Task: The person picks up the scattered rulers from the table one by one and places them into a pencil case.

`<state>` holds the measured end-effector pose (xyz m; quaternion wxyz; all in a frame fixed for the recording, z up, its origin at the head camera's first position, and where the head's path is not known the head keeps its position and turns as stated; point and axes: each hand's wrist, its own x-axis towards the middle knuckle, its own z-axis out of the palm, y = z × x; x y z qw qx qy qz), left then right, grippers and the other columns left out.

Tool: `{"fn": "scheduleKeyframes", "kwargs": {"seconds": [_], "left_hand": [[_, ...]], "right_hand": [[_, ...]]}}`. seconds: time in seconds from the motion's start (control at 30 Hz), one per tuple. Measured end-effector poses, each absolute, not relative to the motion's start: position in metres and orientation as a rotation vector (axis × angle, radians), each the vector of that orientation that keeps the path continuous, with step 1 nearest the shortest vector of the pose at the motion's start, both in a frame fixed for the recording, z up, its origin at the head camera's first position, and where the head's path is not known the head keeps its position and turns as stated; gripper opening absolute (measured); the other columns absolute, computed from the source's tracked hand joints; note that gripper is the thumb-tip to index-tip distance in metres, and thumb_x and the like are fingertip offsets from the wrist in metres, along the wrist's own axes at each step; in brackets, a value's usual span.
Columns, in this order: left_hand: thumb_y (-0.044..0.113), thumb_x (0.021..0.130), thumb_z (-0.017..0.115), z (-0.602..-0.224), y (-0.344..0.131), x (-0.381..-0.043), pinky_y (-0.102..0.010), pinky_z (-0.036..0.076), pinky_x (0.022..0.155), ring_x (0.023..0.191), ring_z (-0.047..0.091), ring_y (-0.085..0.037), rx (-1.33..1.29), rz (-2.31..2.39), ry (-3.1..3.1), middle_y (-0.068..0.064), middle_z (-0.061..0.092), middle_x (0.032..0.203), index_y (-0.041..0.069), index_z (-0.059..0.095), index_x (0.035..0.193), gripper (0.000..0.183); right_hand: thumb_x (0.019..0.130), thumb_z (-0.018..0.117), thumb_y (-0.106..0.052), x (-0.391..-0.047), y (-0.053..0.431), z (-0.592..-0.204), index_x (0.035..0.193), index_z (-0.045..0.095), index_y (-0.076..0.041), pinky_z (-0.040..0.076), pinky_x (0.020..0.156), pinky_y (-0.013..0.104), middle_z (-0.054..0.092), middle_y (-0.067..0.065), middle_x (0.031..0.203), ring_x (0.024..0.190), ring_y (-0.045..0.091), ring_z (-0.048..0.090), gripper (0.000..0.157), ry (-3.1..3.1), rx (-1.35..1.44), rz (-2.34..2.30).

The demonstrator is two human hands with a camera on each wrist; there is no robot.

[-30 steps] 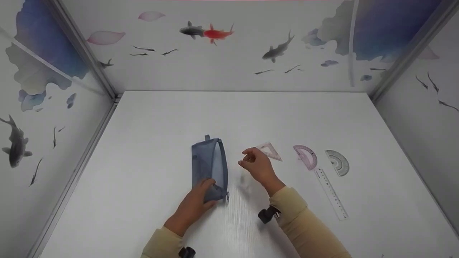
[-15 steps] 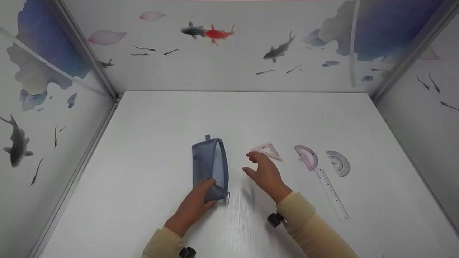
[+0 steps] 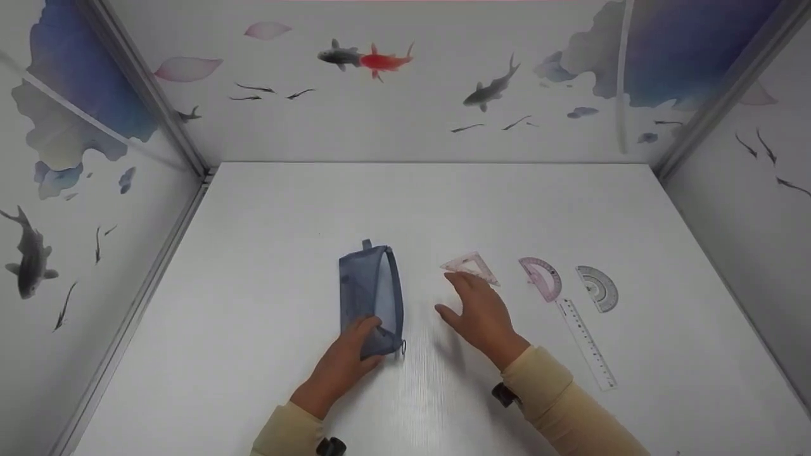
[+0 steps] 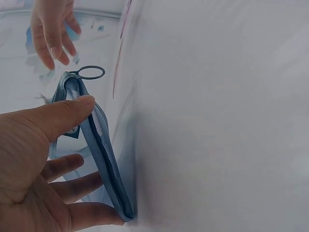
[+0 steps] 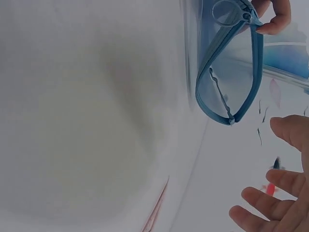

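Observation:
A blue mesh zip pouch lies on the white table with its zipper side gaping toward the right. My left hand grips its near end; in the left wrist view the thumb presses on the zipper edge and the fingers reach along the other side. A ring pull hangs at the zipper's end. My right hand hovers with spread fingers and holds nothing. Its fingertips overlap the near edge of a pink triangular set square in the head view. The right wrist view shows the pouch's open mouth.
Right of the set square lie a pink protractor, a clear grey protractor and a clear ruler. Walls printed with fish enclose the white table at the back and both sides.
My right hand has moved right and slightly nearer to me, its fingers spreading from a near pinch. More of the set square shows now. The left hand and pouch have stayed in place.

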<state>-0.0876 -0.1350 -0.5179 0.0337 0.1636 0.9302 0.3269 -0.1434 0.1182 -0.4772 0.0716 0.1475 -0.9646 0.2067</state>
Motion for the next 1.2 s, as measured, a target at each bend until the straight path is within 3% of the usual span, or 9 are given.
{"fn": "scheduleKeyframes", "kwargs": {"seconds": [1.2], "left_hand": [[0.014, 0.085, 0.074, -0.518, -0.135, -0.087, -0.049, 0.046, 0.099, 0.126, 0.05, -0.037, 0.515, 1.019, 2.852, -0.018, 0.046, 0.14, 0.007, 0.045, 0.138, 0.061]], "right_hand": [[0.083, 0.076, -0.034, -0.127, 0.187, -0.48, 0.138, 0.049, -0.005, 0.045, 0.1, 0.052, 0.052, 0.02, 0.134, 0.124, 0.037, 0.05, 0.068, -2.866, 0.411, 0.45]]}}
